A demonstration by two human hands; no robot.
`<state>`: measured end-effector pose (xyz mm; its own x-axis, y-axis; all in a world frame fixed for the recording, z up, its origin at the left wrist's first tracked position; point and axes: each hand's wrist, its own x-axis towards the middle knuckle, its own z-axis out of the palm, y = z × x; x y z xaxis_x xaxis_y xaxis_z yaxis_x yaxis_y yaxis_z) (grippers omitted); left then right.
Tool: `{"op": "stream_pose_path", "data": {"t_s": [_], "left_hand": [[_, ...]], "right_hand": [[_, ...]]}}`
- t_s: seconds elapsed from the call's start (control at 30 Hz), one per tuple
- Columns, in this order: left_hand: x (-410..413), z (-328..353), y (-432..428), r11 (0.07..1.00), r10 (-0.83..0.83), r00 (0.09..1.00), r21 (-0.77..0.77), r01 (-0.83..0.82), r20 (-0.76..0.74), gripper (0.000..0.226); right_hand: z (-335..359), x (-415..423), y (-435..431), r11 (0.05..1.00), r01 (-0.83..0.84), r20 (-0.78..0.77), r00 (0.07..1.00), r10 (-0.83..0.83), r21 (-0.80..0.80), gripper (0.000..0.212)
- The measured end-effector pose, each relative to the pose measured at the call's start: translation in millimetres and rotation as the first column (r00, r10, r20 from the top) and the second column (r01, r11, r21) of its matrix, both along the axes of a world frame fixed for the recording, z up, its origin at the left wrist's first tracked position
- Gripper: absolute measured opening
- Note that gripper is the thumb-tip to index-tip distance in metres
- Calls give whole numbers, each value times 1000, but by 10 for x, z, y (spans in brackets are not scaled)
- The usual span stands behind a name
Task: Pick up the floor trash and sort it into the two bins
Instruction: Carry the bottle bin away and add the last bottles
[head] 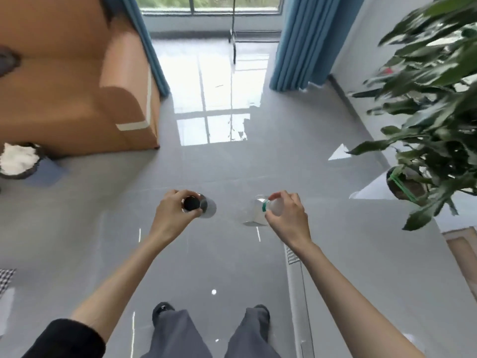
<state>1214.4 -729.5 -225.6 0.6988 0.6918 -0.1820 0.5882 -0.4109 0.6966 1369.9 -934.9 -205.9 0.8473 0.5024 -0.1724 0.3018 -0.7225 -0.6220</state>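
Head view, the only one. I read both hands as loaded and carried out in front at about the same height, over bare grey floor (232,267). The left hand (171,215) has its fingers curled around the neck end of a clear bottle (207,206) with a black cap (191,203); the cap faces up at the camera and the body points down and away. The right hand (287,215) pinches a second clear bottle (255,211) near its neck, thumb and fingers closed on it just behind a green neck ring (265,206), with the body angled down and to the left. My judgement: holding each by the neck keeps one item per hand, so both can be dropped separately at the bins, and the bodies hang free and clear of the legs. At the left edge sits a dark-rimmed bin (19,160) holding something white; a second bin I cannot identify from here. The orange sofa (77,86) stands beyond it, the plant (433,104) is at the right, and blue curtains (296,42) flank the window. Labels: none legible. Both bottles look bare of printed wrap, though motion blur and glare leave that uncertain. No writing is readable anywhere in frame.
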Motion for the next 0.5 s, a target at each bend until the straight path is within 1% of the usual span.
{"op": "stream_pose_path", "data": {"t_s": [0.07,0.17,0.3,0.43,0.5], "left_hand": [[-407,35,406,995,96,995,7,-96,15,32],[-901,112,874,983,179,983,21,-180,28,32],[-1779,218,1662,941,333,942,51,-335,43,32],[-2461,266,2375,903,424,905,58,-426,41,32],[-2783,280,2708,870,486,873,78,-488,40,32]], "right_hand": [[43,-251,520,996,-91,12,996,91,-1,30],[92,-600,1143,983,-181,19,983,180,25,30],[114,-1266,2202,953,-300,13,954,300,50,29],[120,-1816,3137,920,-385,0,922,386,75,30],[128,-2082,3604,893,-440,2,897,442,92,30]]}}
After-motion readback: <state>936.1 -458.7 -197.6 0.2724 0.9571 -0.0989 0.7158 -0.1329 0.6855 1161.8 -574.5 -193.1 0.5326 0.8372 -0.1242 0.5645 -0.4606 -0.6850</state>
